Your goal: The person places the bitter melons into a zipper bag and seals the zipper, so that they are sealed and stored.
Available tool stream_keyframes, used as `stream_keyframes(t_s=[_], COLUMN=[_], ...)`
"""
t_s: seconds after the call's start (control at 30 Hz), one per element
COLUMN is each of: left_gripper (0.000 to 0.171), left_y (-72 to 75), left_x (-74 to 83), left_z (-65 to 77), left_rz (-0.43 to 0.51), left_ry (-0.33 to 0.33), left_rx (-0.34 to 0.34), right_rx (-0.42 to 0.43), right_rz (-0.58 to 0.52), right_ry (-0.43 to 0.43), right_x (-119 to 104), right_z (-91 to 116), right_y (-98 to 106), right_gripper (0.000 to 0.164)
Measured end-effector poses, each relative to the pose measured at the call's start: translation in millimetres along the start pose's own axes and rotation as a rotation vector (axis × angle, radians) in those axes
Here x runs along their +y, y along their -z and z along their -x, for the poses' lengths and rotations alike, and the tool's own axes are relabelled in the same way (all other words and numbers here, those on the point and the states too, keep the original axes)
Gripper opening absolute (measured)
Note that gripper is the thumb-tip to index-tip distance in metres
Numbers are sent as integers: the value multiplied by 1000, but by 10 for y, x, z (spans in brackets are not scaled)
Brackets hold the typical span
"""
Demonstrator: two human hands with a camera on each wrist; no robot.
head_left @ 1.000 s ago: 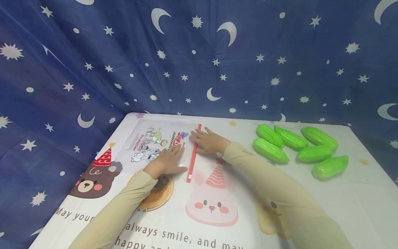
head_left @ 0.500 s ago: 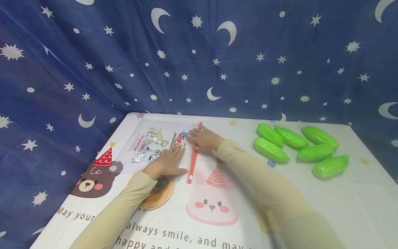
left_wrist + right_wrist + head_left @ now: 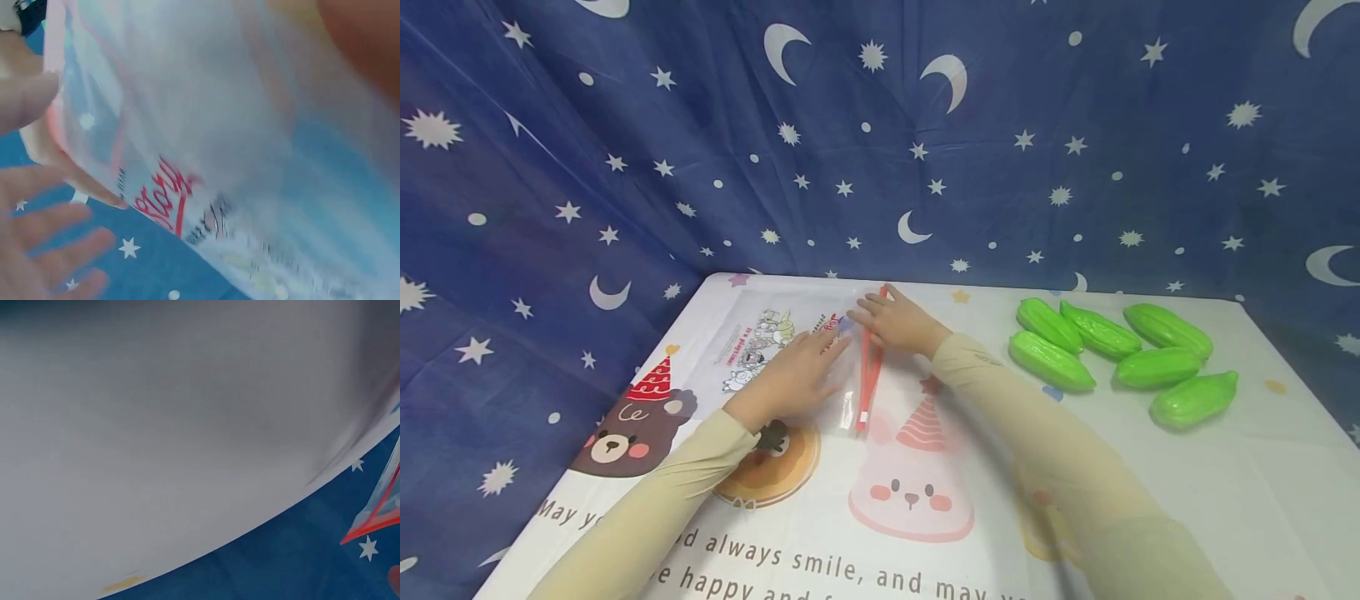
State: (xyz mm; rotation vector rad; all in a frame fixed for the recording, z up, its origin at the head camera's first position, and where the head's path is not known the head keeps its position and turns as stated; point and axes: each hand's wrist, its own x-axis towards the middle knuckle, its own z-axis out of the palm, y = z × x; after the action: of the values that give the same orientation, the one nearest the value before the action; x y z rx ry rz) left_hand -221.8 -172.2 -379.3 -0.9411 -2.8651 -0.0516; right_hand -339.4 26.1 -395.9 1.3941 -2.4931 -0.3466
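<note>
Zip bag [image 3: 790, 346] — red-strip mouth between both hands' fingers [image 3: 861, 315].

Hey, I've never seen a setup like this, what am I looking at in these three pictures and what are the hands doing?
No machine here: a person wears three cameras. The wide picture comes from the head, looking down at a table with a cartoon cloth. The two blurry close-ups come from cameras on each wrist. On the table lies a clear zip bag with a red seal strip and printed cartoons. The left hand lies on the bag; the right hand is at the strip's far end, which looks slightly parted. Whether either hand pinches the plastic is hard to tell. To the right lie six green toy vegetables, untouched.
</note>
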Motion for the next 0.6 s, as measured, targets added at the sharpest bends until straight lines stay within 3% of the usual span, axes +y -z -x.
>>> stream_keyframes(t_s=[0.07, 0.17, 0.3, 0.47, 0.6], left_gripper=[60, 54, 45, 35, 17], left_y=[52, 96, 95, 83, 84], left_x=[1, 0, -8, 7, 43], left_z=[-13, -58, -138, -207, -228], left_rz=[-47, -134, -260, -320, -335], left_ry=[-101, -266, -440, -541, -574], left_rx=[96, 188, 224, 201, 248], right_rx=[43, 108, 181, 239, 243], right_rz=[-3, -14, -31, -22, -2], right_ry=[14, 39, 84, 135, 124], right_x=[16, 41, 50, 36, 39], right_z=[20, 54, 106, 141, 161], right_y=[31, 69, 116, 126, 136], right_gripper=[47, 45, 43, 39, 39])
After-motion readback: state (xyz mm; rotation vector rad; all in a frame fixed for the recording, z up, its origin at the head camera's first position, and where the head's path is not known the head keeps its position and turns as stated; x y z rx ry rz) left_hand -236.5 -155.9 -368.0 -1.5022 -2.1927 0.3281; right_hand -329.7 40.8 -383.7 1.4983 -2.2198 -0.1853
